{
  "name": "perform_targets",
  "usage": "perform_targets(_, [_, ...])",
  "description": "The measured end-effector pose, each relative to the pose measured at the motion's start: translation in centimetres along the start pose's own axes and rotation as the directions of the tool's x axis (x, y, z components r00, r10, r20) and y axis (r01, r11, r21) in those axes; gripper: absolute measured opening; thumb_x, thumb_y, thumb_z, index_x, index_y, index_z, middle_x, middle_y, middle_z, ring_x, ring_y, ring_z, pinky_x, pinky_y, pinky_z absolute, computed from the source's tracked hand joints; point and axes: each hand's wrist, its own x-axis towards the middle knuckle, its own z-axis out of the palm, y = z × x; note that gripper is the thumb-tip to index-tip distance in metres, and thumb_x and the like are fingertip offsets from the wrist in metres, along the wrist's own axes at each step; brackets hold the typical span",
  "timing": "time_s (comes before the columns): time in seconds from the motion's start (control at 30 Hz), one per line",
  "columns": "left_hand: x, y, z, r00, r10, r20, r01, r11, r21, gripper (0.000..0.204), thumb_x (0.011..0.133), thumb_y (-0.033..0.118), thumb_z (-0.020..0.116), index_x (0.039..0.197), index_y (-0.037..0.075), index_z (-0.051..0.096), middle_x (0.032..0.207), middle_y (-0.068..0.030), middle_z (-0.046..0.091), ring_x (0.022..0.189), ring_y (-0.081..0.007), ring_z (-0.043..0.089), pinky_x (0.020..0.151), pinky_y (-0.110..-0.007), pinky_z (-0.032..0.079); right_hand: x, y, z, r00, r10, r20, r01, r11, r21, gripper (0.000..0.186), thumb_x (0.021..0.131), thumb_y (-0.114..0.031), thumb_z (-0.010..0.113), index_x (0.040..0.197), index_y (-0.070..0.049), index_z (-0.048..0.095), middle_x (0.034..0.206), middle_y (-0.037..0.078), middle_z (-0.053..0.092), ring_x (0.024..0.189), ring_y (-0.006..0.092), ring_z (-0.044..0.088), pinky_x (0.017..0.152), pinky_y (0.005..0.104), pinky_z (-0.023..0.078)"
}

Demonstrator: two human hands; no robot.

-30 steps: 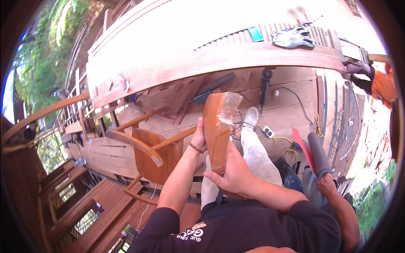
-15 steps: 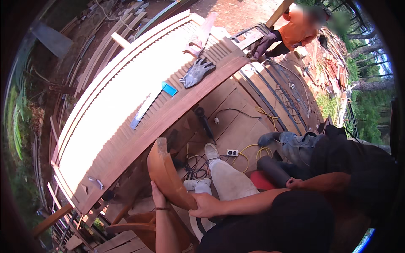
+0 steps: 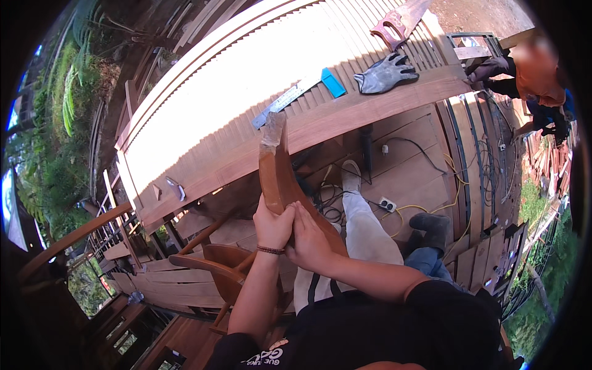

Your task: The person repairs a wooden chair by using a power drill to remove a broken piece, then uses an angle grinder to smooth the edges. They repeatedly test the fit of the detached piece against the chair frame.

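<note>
A curved brown wooden piece (image 3: 275,179) stands tilted in front of me, its upper end pale and rough-surfaced. My left hand (image 3: 273,225) is closed round its middle. Just beside it, my right hand (image 3: 313,239) presses on the wood with its fingers together, touching the left hand. The upper end reaches the edge of a slatted wooden tabletop (image 3: 376,114). On the slats near that end lies a try square (image 3: 333,83) with a blue stock. A grey work glove (image 3: 387,75) and a handsaw (image 3: 394,28) lie further right.
Below the tabletop, a power strip (image 3: 387,205) and cables (image 3: 457,176) lie on the plank floor. A wooden chair (image 3: 225,271) stands at lower left. A boot (image 3: 430,228) of someone nearby shows at right. Another person in orange (image 3: 536,74) is at the far right.
The wooden piece has swung more upright, nearer the tabletop edge. My right hand has moved up the piece to beside my left. The view has turned, shifting the tabletop rightward.
</note>
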Motion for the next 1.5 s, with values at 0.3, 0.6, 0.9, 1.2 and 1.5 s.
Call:
perform_targets(0.3, [11.3, 8.3, -1.8, 0.967, 0.073, 0.245, -0.205, 0.796, 0.570, 0.056, 0.074, 0.012, 0.070, 0.126, -0.002, 0.055, 0.082, -0.0225, 0.070, 0.083, -0.0335, 0.072, 0.075, -0.039, 0.056, 1.1, 11.6, -6.0, 0.990, 0.120, -0.068, -0.110, 0.985, 0.131, 0.052, 0.084, -0.019, 0.069, 0.128, 0.005, 0.057, 0.130, 0.023, 0.059, 0.120, 0.0387, 0.058, 0.103, 0.0408, 0.046])
perform_targets(0.6, [19.0, 13.1, -0.1, 0.923, 0.062, 0.381, -0.351, 0.546, 0.761, 0.055, 0.074, 0.009, 0.063, 0.126, -0.002, 0.054, 0.091, -0.0286, 0.068, 0.089, -0.0436, 0.067, 0.082, -0.047, 0.054, -0.3, 28.6, -9.5, 0.739, 0.673, 0.030, -0.656, 0.729, -0.195, 0.039, 0.080, -0.020, 0.068, 0.115, -0.003, 0.066, 0.102, 0.024, 0.070, 0.100, 0.0394, 0.067, 0.088, 0.0457, 0.053])
perform_targets(0.9, [21.0, 12.4, 1.2, 0.913, 0.026, 0.407, -0.359, 0.523, 0.773, 0.052, 0.075, 0.012, 0.065, 0.125, 0.001, 0.054, 0.088, -0.0288, 0.068, 0.089, -0.0457, 0.066, 0.082, -0.050, 0.053, -1.2, 33.6, -8.1, 0.596, 0.797, 0.098, -0.748, 0.596, -0.293, 0.043, 0.081, -0.021, 0.066, 0.120, -0.002, 0.066, 0.106, 0.024, 0.070, 0.103, 0.0382, 0.067, 0.091, 0.0445, 0.053])
perform_targets(1.2, [20.6, 11.4, 2.8, 0.912, 0.079, 0.403, -0.392, 0.463, 0.795, 0.052, 0.074, 0.013, 0.066, 0.123, 0.004, 0.054, 0.083, -0.0248, 0.068, 0.082, -0.0425, 0.067, 0.074, -0.049, 0.053, -2.1, 35.4, -6.7, 0.574, 0.809, 0.129, -0.787, 0.588, -0.186, 0.045, 0.083, -0.022, 0.065, 0.122, 0.002, 0.065, 0.112, 0.025, 0.069, 0.106, 0.0369, 0.067, 0.094, 0.0430, 0.052])
perform_targets(1.5, [18.5, 9.5, 4.1, 0.883, 0.204, 0.422, -0.468, 0.436, 0.769, 0.053, 0.072, 0.009, 0.069, 0.123, 0.007, 0.054, 0.091, -0.0189, 0.069, 0.079, -0.0385, 0.068, 0.068, -0.045, 0.054, -0.4, 41.2, -5.7, 0.713, 0.696, 0.079, -0.631, 0.688, -0.358, 0.041, 0.081, -0.024, 0.063, 0.112, 0.003, 0.068, 0.092, 0.023, 0.072, 0.091, 0.0370, 0.070, 0.082, 0.0443, 0.055])
